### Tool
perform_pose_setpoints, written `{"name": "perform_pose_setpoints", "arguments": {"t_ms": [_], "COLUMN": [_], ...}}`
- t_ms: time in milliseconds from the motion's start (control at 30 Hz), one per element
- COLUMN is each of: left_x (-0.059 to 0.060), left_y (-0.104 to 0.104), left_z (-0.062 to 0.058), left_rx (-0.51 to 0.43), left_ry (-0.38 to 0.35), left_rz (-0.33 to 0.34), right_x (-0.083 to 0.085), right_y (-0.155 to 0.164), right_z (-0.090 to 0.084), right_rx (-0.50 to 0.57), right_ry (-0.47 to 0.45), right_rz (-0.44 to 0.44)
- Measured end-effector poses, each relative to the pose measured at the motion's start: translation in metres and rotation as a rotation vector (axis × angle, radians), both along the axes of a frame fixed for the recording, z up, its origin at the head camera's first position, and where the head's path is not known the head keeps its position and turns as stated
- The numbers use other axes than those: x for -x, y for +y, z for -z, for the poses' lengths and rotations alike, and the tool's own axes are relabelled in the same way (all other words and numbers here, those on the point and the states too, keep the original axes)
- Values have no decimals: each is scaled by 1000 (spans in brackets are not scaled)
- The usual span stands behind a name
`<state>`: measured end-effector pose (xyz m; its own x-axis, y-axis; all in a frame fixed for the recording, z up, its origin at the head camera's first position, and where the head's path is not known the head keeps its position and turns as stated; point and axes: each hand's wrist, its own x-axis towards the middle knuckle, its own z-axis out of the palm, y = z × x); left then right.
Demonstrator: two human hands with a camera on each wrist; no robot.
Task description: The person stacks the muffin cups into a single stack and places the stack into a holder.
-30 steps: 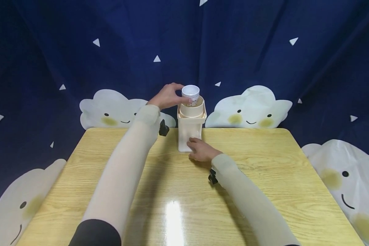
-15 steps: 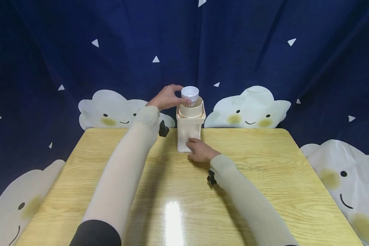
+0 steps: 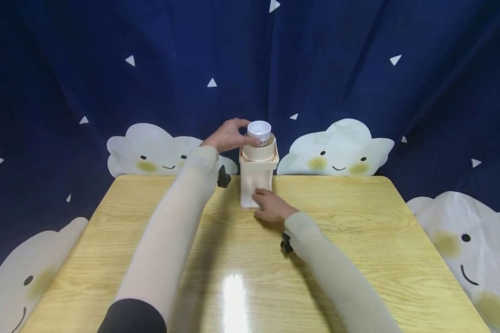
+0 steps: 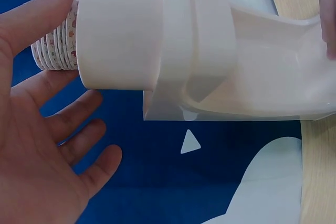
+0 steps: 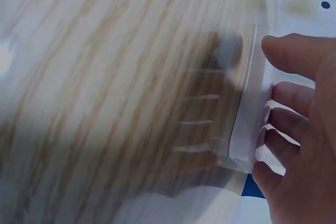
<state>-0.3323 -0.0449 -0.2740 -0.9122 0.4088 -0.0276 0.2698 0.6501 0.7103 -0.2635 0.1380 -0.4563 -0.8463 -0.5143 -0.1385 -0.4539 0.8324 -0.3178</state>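
Note:
In the head view, my left hand (image 3: 229,135) pinches a stack of white paper cups (image 3: 259,128) between thumb and index finger. The other fingers hang free beside the tube in the left wrist view. The lower cups sit inside the round cream tube of a cup dispenser (image 4: 121,30); their patterned sides (image 4: 65,35) stick out past its rim. The dispenser (image 3: 256,178) stands upright at the table's back edge. My right hand (image 3: 272,206) holds its low base (image 5: 244,114), with thumb and fingertips spread along it.
The wooden table (image 3: 337,249) has a bright light reflection near its front. Behind it hangs a dark blue curtain (image 3: 171,55) with white triangles. White smiling cloud shapes (image 3: 341,148) line the back and sides.
The whole head view has shifted slightly downward. The left hand and cup stack sit slightly lower against the tube; the right hand keeps its place on the base.

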Motion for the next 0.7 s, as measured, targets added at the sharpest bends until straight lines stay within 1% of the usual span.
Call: {"name": "perform_pose_setpoints", "arguments": {"t_ms": [167,467,700], "left_x": [1,1,2], "left_y": [1,-3,-5], "left_z": [1,4,5], "left_rx": [-7,-37,-60], "left_ry": [9,-49,-76], "left_rz": [6,-12,3], "right_x": [0,0,1], "right_y": [2,-1,-2], "right_z": [0,0,0], "right_rx": [-3,-13,-15], "right_ry": [3,13,24], "right_rz": [10,3,5]}}
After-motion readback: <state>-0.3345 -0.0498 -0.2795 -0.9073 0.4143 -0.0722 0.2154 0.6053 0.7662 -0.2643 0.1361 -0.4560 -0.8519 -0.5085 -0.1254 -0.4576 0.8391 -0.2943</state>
